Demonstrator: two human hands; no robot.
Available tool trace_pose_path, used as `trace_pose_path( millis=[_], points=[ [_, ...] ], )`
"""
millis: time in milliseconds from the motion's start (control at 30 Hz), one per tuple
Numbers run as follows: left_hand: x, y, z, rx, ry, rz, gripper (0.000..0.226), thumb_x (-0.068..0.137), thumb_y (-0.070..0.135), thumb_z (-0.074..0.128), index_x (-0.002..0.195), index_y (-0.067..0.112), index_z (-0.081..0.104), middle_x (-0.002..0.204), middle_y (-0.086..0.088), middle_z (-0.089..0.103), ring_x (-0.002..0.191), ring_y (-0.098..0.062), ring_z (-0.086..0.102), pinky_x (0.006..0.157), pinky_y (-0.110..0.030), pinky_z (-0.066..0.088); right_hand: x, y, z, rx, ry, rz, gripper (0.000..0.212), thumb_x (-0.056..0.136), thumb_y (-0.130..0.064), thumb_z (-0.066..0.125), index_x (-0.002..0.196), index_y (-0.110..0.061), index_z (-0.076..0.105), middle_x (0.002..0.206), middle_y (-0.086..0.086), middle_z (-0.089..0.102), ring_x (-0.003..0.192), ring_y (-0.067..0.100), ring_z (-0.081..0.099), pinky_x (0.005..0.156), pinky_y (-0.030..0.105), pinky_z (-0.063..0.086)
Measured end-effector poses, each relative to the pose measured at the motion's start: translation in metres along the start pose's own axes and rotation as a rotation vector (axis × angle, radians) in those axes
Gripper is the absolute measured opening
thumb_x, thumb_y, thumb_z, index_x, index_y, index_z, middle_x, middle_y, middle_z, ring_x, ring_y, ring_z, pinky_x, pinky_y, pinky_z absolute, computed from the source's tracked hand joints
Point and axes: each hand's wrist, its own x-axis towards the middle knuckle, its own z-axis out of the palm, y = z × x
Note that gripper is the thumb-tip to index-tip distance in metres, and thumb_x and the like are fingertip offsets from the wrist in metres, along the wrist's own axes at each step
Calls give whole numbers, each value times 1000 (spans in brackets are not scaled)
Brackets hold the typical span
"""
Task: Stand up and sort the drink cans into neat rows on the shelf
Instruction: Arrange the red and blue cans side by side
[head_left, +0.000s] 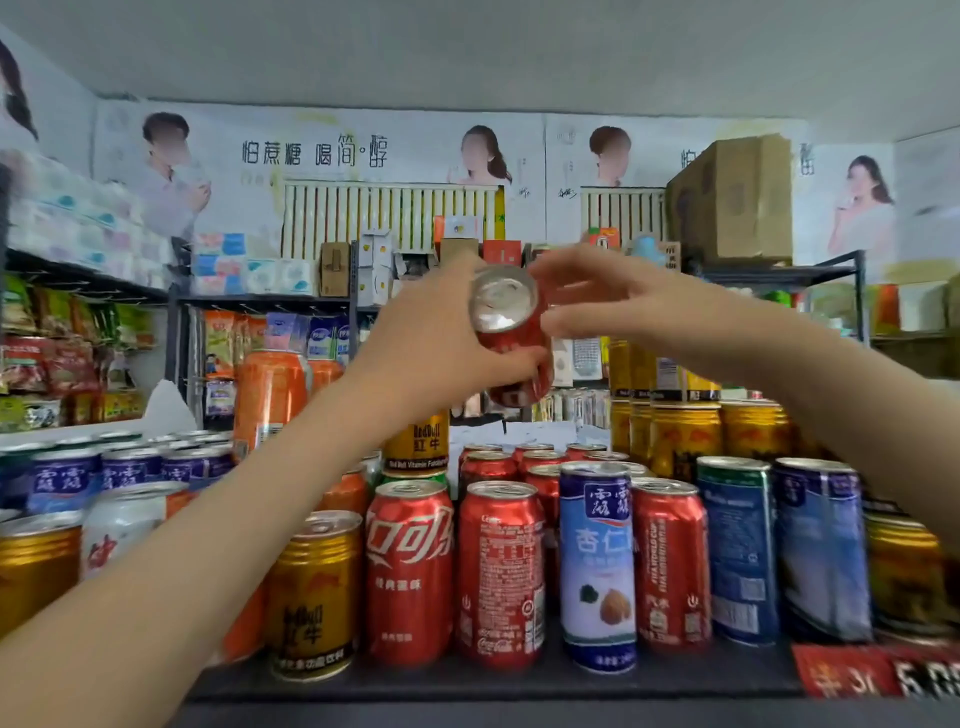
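My left hand (441, 332) grips a red cola can (511, 332) held high above the shelf, tilted with its silver top facing me. My right hand (602, 301) reaches in from the right, its fingers spread and touching the can's upper right side. Below stand several red cola cans (501, 571) in rows, a blue-white almond drink can (597, 571) among them, and gold energy drink cans (314, 592) at the front left. The shelf (519, 680) is dark and crowded.
Orange cans (270, 400) and blue cans (124, 470) stand at the left, stacked gold cans (685, 431) at the right. A red price label (878, 675) hangs on the shelf edge. Racks of snacks, tissue packs and a cardboard box (732, 202) stand behind.
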Motion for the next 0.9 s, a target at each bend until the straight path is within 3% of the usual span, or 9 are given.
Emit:
trace_pose_path(
  millis=[133,300,433,533,600,700,800,900],
  points=[
    [-1,-1,7,180,41,169,61,69,54,68,114,18,47,100,4,58,84,-12,53,65,-24,40,8,-21,10,-322,14,-47,52,74,-51,68,118,-35,45,100,-20,57,88,-1,58,68,12,45],
    [-6,-5,7,248,91,255,72,71,52,70,125,12,44,115,-1,56,101,-15,51,73,-20,33,10,-26,19,-512,108,-101,62,67,-41,77,119,-21,50,102,-12,60,88,3,56,71,14,46],
    [-5,-10,3,82,-55,137,95,68,53,74,140,15,25,128,-1,51,117,-17,46,89,-25,36,13,-18,28,-384,203,-30,49,70,-38,76,107,-11,59,93,1,64,85,15,60,73,29,51],
    [-15,-19,-3,65,-186,35,106,67,59,71,147,26,9,140,-1,42,126,-17,41,99,-32,36,21,-6,34,-239,185,79,55,67,-42,74,103,-1,63,87,14,65,70,22,56,60,37,46],
    [-26,-32,-11,196,-284,11,93,72,69,58,145,28,19,145,3,38,131,-15,37,104,-37,37,26,4,39,-208,130,148,61,67,-47,72,102,1,63,82,8,64,69,20,56,58,37,45],
    [-45,-53,-21,257,-421,-27,82,74,75,45,141,30,32,145,7,39,130,-10,35,105,-35,37,36,18,43,-132,74,244,59,69,-46,73,105,0,63,94,9,68,87,27,65,74,42,56],
    [-60,-61,-25,245,-482,-22,79,75,73,43,141,32,32,145,11,36,129,-6,34,102,-28,33,43,23,47,-96,17,318,60,74,-43,73,111,2,58,98,7,67,85,19,65,65,29,57],
    [-68,-64,-25,244,-499,-13,75,77,72,43,141,35,32,145,14,35,130,-3,32,103,-27,31,48,27,53,-72,-52,368,44,78,-40,71,99,-3,61,86,5,69,78,13,67,58,19,52]
  ],
)
